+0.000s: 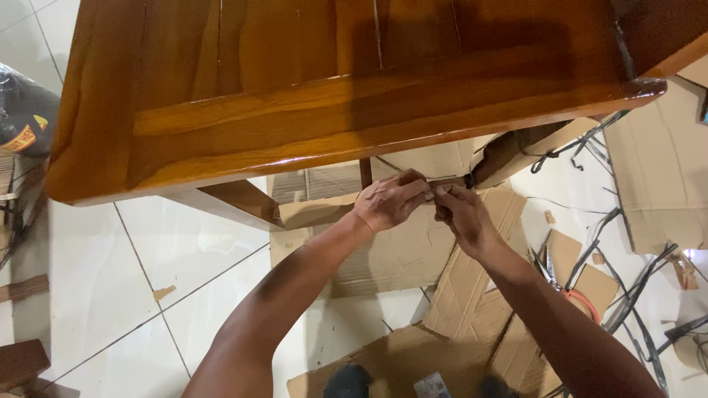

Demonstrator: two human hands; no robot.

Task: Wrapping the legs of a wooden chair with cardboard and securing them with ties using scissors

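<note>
A glossy brown wooden table [317,96] fills the top of the head view, seen from above. Under its near edge runs a horizontal wooden rail partly wrapped in brown cardboard [313,212]. My left hand [391,200] grips the cardboard wrap on the rail, fingers curled over it. My right hand [461,215] meets it from the right, fingertips pinching the wrap's edge beside the left hand. What lies between the fingertips is too small to make out.
Flattened cardboard sheets [413,258] lie on the white tiled floor [147,295] under the table. Black plastic straps [634,295] and an orange-handled tool [579,298] lie at the right. A dark bag [22,110] sits at the far left.
</note>
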